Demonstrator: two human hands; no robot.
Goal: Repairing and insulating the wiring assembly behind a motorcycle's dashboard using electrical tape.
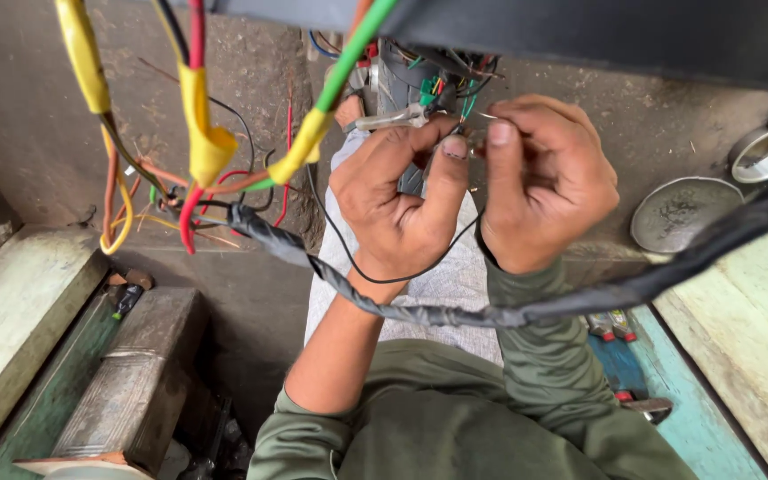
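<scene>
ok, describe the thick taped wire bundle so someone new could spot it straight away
Start at the two hands, left hand and right hand, pinching small wires at the centre. The taped bundle crosses just below them, over both forearms, running from the loose coloured wires at left up to the right edge. Unlike those thin yellow, red and green wires, it is one thick cable wound in dark tape.
</scene>
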